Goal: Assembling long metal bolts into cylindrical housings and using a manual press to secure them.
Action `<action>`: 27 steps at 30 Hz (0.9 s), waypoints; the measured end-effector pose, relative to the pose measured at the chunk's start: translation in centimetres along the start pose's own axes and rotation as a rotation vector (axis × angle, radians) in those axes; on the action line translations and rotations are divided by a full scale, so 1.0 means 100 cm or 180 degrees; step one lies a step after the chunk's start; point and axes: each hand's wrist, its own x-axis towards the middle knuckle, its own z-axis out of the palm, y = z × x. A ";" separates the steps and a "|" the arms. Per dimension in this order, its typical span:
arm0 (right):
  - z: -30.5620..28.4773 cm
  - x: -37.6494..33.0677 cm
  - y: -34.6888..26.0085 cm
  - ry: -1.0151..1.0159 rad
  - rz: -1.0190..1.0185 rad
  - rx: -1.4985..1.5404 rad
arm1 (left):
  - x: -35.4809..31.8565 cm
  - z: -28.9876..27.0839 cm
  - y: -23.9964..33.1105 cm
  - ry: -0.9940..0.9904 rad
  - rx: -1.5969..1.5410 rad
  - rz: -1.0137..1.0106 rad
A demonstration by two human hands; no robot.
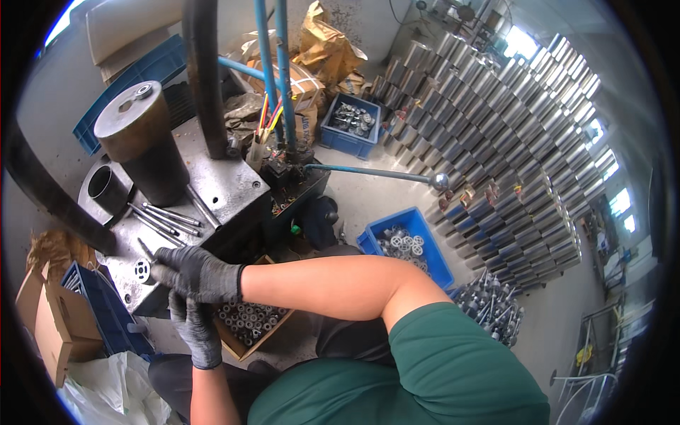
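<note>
Metal rod (145, 249) at the left of the frame, seemingly pinched in the curled fingers of the gloved right hand (200, 273).
It is judged light, stiff and perhaps slippery, best gripped mid-shaft. Whether anything is gripped by the left hand (194, 331), just below, cannot be told. Ring-shaped parts (248, 324) are held in the open box (228, 341) at lower centre-left; spoked discs (404, 246) are contained in the blue bin (433, 253) right of centre.

The right gloved hand (202, 273) is gripping a thin rod (145, 250); the left gloved hand (195, 333) is hovering nearer the body. A slotted disc (142, 271) is lying just beside the grip, loose rods (170, 214) beyond it.
</note>
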 end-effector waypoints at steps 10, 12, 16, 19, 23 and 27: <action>0.004 0.017 -0.015 -0.0588 0.0007 -0.1036 | -0.001 -0.019 0.023 0.0499 0.0988 0.0522; 0.002 0.015 0.005 -0.0608 0.0080 -0.0676 | -0.002 -0.025 0.026 0.0484 0.1057 0.0443; -0.019 0.003 -0.008 -0.0355 0.0999 0.0882 | 0.011 -0.001 0.012 0.0629 0.1168 0.0631; -0.038 0.011 -0.008 0.0305 0.0718 0.1532 | 0.029 -0.003 0.006 0.0953 0.1410 0.1231; -0.023 0.044 -0.010 0.0455 0.0445 0.1755 | 0.039 -0.011 0.036 0.1483 0.2588 0.1922; 0.003 0.076 -0.013 0.0285 0.0845 0.1691 | 0.046 -0.009 0.044 0.1747 0.1628 0.0930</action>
